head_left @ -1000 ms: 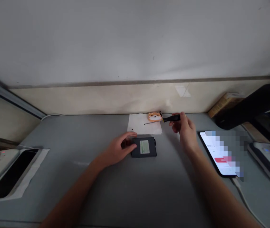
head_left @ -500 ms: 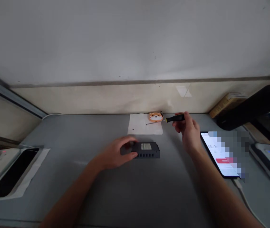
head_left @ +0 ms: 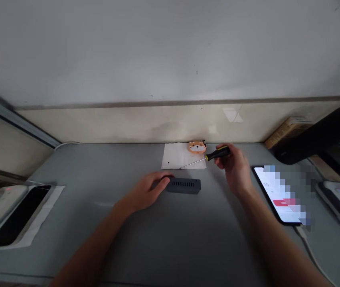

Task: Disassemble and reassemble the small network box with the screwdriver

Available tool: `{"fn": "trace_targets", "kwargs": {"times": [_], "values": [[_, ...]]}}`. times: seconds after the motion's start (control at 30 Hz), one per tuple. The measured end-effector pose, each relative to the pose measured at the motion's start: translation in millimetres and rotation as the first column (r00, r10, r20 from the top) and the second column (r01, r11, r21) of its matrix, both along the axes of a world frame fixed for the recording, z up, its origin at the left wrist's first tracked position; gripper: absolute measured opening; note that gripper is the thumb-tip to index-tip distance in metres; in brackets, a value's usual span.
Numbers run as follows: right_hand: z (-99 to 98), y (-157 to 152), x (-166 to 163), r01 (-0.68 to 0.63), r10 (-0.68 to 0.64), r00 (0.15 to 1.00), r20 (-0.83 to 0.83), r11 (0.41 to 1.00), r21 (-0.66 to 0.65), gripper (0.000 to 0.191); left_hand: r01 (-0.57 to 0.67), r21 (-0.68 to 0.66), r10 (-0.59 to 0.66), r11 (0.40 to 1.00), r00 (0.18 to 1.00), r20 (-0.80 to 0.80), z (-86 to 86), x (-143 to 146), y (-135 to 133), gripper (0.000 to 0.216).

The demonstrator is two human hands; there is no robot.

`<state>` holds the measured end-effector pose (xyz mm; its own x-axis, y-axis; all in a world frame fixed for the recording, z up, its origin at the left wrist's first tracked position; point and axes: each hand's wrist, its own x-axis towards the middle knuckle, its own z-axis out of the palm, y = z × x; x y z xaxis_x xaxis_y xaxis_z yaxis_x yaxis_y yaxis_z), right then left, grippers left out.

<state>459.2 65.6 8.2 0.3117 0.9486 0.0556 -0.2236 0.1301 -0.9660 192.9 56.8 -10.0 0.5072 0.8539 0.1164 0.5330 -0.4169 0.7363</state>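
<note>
Left hand (head_left: 149, 192): pinching the left end of the dark box (head_left: 184, 185)
Dark box: near side of the paper (head_left: 176, 154), slotted side facing near
Right hand (head_left: 234, 169): closed around the screwdriver (head_left: 218, 153) handle
Screwdriver: shaft slanting left
Paper: far on the counter (head_left: 113, 163), orange animal-faced object (head_left: 197, 147) at its far right

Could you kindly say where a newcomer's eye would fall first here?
Probably on the brightly lit phone, lying to the right of the right hand. Next comes the orange animal-faced object at the back right of the white paper. Nearer the middle, the left hand grips a dark slotted box, while the right holds a screwdriver.
</note>
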Motion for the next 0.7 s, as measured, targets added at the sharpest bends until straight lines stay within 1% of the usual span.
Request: {"fn": "trace_targets", "kwargs": {"times": [0.1, 0.2, 0.27, 0.37, 0.43, 0.5, 0.63, 0.7], "values": [[-2.7, -2.1, -6.9, -0.056, 0.056, 0.998, 0.002, 0.998, -0.031, 0.036, -0.030, 0.114, 0.023, 0.993, 0.998, 0.061, -0.1, -0.9, 0.5, 0.042], [-6.9, -2.8, -11.8, -0.087, 0.087, 0.996, 0.001, 0.996, -0.038, 0.036, -0.077, 0.288, 0.061, 0.955, 0.996, 0.066, -0.6, -1.7, 1.0, 0.034], [-8.9, -2.3, -13.7, -0.105, 0.105, 0.994, 0.003, 0.994, -0.038, 0.037, -0.076, 0.428, 0.057, 0.900, 0.997, 0.057, -2.6, -2.2, 1.4, 0.025], [-10.5, -1.1, -15.4, -0.135, 0.136, 0.991, 0.012, 0.990, -0.047, 0.040, -0.060, 0.607, 0.036, 0.792, 0.998, 0.052, -6.6, -2.6, 1.6, 0.020], [-11.1, -0.7, -16.2, -0.146, 0.147, 0.989, 0.018, 0.988, -0.049, 0.041, -0.056, 0.666, 0.037, 0.744, 0.998, 0.042, -8.2, -2.6, 1.3, 0.022], [-11.8, -0.6, -16.8, -0.147, 0.148, 0.989, 0.023, 0.988, -0.048, 0.042, -0.054, 0.699, 0.037, 0.713, 0.999, 0.039, -8.1, -2.5, 0.7, 0.024], [-13.2, -0.6, -17.5, -0.155, 0.157, 0.987, 0.029, 0.986, -0.056, 0.041, -0.039, 0.738, 0.022, 0.673, 0.999, 0.032, -4.5, -1.9, -0.5, 0.025], [-13.7, -0.3, -17.6, -0.160, 0.162, 0.986, 0.030, 0.985, -0.059, 0.041, -0.030, 0.745, 0.019, 0.666, 1.000, 0.023, -2.8, -1.6, -0.7, 0.026]]}}
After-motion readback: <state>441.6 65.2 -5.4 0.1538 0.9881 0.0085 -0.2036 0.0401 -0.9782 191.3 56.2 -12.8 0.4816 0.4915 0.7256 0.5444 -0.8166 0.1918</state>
